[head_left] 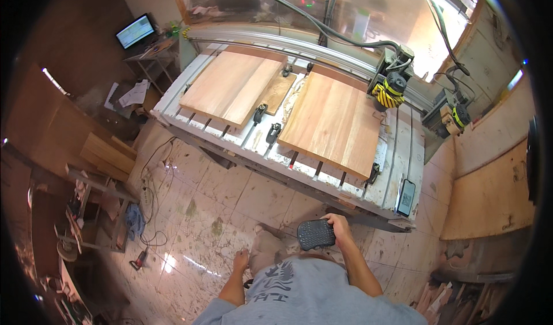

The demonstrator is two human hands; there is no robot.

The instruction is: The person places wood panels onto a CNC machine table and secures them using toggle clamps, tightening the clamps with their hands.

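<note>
In front of my body, my right hand (339,227) grips the side of a small black handheld keyboard (314,234), its keys facing up. My left hand (241,260) hangs low beside my leg; its fingers are mostly hidden, and I see nothing in it. Beyond the keyboard stands a slotted white machine bed (305,173). Two flat wood panels lie on it, a left one (230,86) and a right one (334,123). Black clamps (273,132) sit along their edges. A narrow wood strip (282,93) lies between the panels.
Two spindle heads, one striped yellow and black (390,94) and one (455,119) farther right, hang from a gantry rail. A phone (406,197) rests at the bed's right corner. A lit monitor (135,31) stands back left. A cable and a red tool (138,260) lie on the tiled floor.
</note>
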